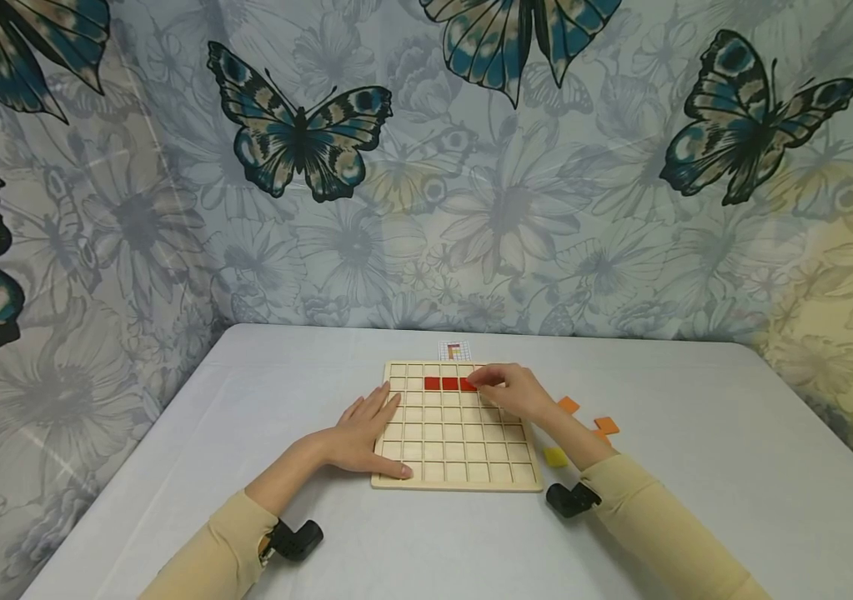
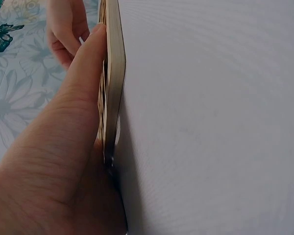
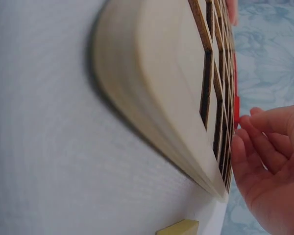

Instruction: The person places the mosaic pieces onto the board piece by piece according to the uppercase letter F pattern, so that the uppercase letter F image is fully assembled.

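A light wooden grid board [image 1: 437,450] lies on the white table. My left hand [image 1: 358,433] rests along its left side, fingers spread, the thumb on the front left corner. Red square tiles [image 1: 441,383] form a short row in an upper row of cells. At the right end of that row, my right hand [image 1: 512,390] pinches a red tile [image 3: 236,111] between thumb and fingertips. In the right wrist view this tile stands slightly proud of the grid; the fingertips partly hide it.
Orange tiles [image 1: 606,425] and a yellow tile [image 1: 555,457] lie right of the board, partly behind the right forearm. A small printed pattern card [image 1: 454,351] lies beyond the board's far edge. Butterfly-patterned cloth hangs behind the table.
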Tool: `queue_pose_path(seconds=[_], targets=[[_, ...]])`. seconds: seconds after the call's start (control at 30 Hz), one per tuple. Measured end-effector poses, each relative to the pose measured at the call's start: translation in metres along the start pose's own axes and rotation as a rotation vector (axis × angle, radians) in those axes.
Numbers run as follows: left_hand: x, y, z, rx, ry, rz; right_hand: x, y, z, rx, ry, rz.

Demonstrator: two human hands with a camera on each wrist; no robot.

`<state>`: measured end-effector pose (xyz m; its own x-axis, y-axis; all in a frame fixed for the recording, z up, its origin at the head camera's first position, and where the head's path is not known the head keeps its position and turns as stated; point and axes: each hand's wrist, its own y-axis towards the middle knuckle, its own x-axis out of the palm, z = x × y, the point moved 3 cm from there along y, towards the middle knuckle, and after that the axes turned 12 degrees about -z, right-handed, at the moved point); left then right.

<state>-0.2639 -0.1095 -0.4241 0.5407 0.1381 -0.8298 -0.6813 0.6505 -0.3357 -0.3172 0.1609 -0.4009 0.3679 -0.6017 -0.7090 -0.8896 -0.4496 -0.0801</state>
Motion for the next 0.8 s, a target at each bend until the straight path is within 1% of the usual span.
queue_pose_path(seconds=[0.13, 0.23, 0.47, 0.67, 0.8], targets=[[0.000, 0.000, 0.001, -0.003, -0.003, -0.003, 0.000, -0.001, -0.001, -0.031, -0.018, -0.011], [0.000, 0.000, 0.001, -0.003, -0.004, -0.003, 0.000, 0.001, -0.002, -0.039, -0.038, -0.007], [0.001, 0.001, -0.003, 0.003, -0.002, -0.002, 0.002, 0.010, -0.006, -0.037, -0.052, 0.013], [0.002, 0.002, -0.004, 0.018, -0.011, 0.006, 0.003, 0.015, -0.002, -0.022, -0.033, 0.011], [0.004, 0.003, -0.007, 0.012, -0.013, 0.004, 0.003, 0.017, 0.000, -0.015, -0.034, 0.014]])
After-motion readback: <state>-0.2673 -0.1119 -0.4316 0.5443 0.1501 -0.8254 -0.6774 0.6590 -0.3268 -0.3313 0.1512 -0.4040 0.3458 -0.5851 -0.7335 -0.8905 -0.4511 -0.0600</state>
